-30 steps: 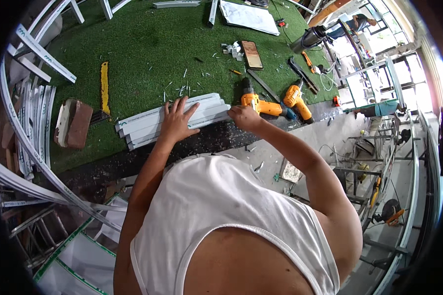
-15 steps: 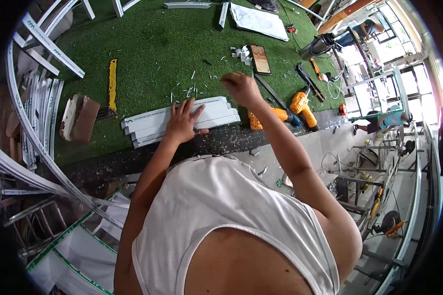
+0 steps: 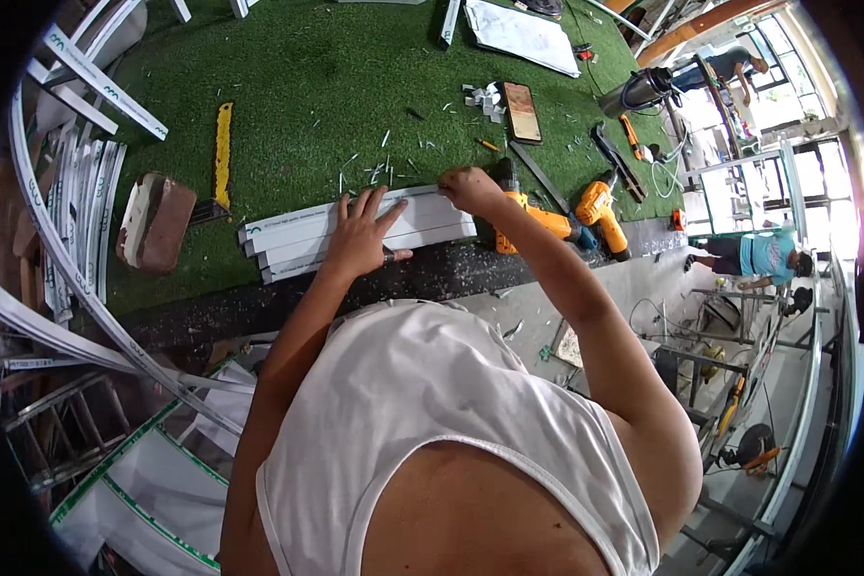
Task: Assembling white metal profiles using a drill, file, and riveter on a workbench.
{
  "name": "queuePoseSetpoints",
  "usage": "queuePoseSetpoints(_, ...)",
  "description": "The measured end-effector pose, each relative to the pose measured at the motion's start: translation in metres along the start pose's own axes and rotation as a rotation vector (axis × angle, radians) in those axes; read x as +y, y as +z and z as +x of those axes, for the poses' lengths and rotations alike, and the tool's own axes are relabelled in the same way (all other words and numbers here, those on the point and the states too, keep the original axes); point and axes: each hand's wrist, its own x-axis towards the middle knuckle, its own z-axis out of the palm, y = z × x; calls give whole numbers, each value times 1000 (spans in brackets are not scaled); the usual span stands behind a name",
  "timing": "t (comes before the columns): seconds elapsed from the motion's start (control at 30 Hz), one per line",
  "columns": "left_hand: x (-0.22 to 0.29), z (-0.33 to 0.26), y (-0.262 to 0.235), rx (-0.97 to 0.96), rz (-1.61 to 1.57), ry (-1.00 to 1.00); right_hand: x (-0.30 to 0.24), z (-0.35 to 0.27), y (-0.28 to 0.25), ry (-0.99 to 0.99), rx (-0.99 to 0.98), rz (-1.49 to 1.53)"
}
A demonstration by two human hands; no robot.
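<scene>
Several white profile strips (image 3: 298, 248) lie side by side along the near edge of the green-topped table. My left hand (image 3: 358, 242) rests on them with its fingers spread. At their far right end, my right hand (image 3: 470, 190) is closed in a pinch against the top strip; whatever is between its fingers is too small or hidden to make out. Just right of that hand lies a yellow cordless drill (image 3: 540, 221), partly behind my forearm. A second yellow drill (image 3: 598, 206) is beside it. Thin white slivers (image 3: 379, 173) are scattered beyond the strips.
A yellow-edged square (image 3: 223, 158) and a brown block (image 3: 154, 226) lie to the left. A phone (image 3: 523, 113), small white offcuts (image 3: 490, 102) and a paper sheet (image 3: 523, 38) lie farther back. Curved white profiles (image 3: 86, 307) crowd the left. Two people work at the right.
My right hand has come down from above the table onto the right end of the strips. My left hand stays on them. The view has shifted slightly.
</scene>
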Motion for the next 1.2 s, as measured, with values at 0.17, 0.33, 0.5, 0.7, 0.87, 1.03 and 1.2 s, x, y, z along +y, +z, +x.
queuePoseSetpoints(0.17,1,0,0,-12,-15,-14,-8,1,6,15,67,6)
queuePoseSetpoints(0.33,-1,1,1,-4,-20,-5,-5,0,25,107,158,-2)
queuePoseSetpoints(0.5,-1,2,3,0,-37,-6,0,-5,7,105,-55,-69)
queuePoseSetpoints(0.7,-1,0,4,42,-37,27,-8,-5,-12,-240,64,-155)
queuePoseSetpoints(0.87,-1,0,5,169,-78,-33,-93,18,-43,210,-41,189)
queuePoseSetpoints(1.03,-21,-3,27,466,-819,-115,-176,36,-91,-307,282,795)
queuePoseSetpoints(1.2,-48,-12,24,727,-1837,-331,-123,41,52,-35,389,146)
